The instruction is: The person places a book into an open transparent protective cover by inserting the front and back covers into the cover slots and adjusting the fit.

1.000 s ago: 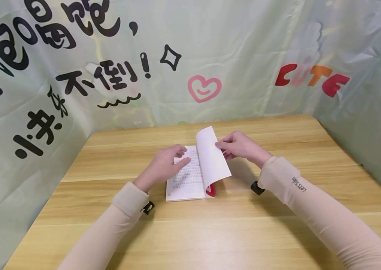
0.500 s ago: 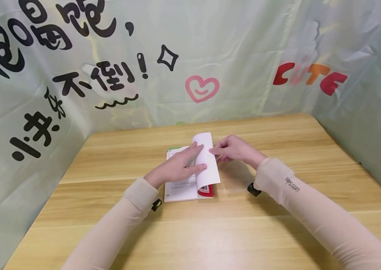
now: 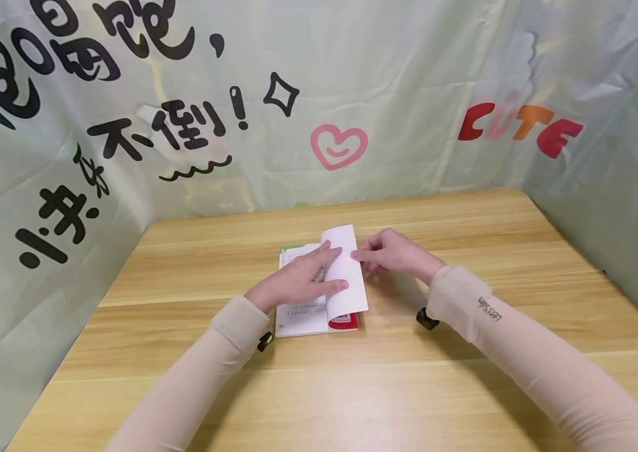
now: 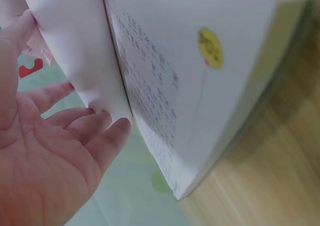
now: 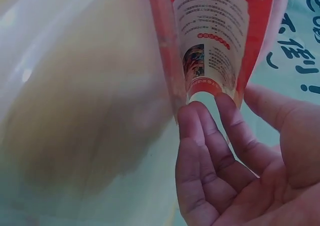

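A book lies on the table, with a page of printed lines exposed on its left side. Its right-hand cover stands bent upward, white inside; the outside is red with a printed text panel in the right wrist view. My left hand rests its outstretched fingers on the cover's white face. In the left wrist view those fingers lie against the white sheet, beside the printed page. My right hand pinches the cover's outer edge, thumb on the white side, fingers behind on the red side.
The wooden table extends around the book on all sides. Behind it and along both sides hangs a pale green printed cloth with lettering and a pink heart.
My left hand has moved right, from over the printed page onto the white cover. The cover, pinched by my right hand, has shifted slightly left and lower. The last half second shows little movement.
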The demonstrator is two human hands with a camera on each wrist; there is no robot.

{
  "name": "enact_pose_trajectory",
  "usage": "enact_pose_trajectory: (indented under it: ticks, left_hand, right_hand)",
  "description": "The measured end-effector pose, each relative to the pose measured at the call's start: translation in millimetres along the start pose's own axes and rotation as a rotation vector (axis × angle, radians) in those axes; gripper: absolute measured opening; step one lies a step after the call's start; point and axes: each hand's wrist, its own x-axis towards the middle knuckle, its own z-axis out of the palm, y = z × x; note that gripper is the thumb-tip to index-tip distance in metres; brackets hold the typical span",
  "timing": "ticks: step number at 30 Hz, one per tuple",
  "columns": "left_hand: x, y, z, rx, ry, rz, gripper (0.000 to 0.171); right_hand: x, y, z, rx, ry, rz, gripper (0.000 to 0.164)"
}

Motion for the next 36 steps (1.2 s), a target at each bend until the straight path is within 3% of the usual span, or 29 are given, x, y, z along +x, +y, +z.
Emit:
enact_pose_trajectory:
  ticks: [4, 9, 14, 17, 20, 26, 31, 36]
  left_hand:
    - [1.8, 2.1, 0.6, 0.019, -0.015, 0.006, 0.081]
    - [2.7, 2.9, 1.5, 0.051, -0.028, 0.002, 0.081]
    - [3.1, 6.5, 2.2, 0.057, -0.045, -0.016, 0.082]
    - [3.6, 9.3, 3.1, 0.07, -0.057, -0.03, 0.082]
    - [4.0, 11.7, 4.6, 0.084, -0.061, -0.051, 0.082]
    - [10.2, 15.6, 13.2, 0.126, -0.051, -0.072, 0.083]
    - [16.6, 24.3, 22.4, 0.151, -0.085, -0.12, 0.084]
    - [20.8, 34.1, 28.6, 0.246, -0.106, -0.132, 0.081]
  right_hand:
    - [-6, 4, -4, -0.123, 0.024, -0.055, 0.038]
    - [-16, 11, -4, -0.431, 0.049, -0.15, 0.033]
    - [-27, 16, -2, -0.645, -0.049, -0.145, 0.061]
    - [-32, 17, -2, -0.676, -0.112, -0.122, 0.079]
    - [-35, 17, -2, -0.684, -0.129, -0.123, 0.087]
    - [-39, 17, -3, -0.665, -0.131, -0.086, 0.088]
    - [-40, 18, -7, -0.659, -0.137, -0.078, 0.088]
    - [-41, 20, -11, -0.657, -0.134, -0.101, 0.088]
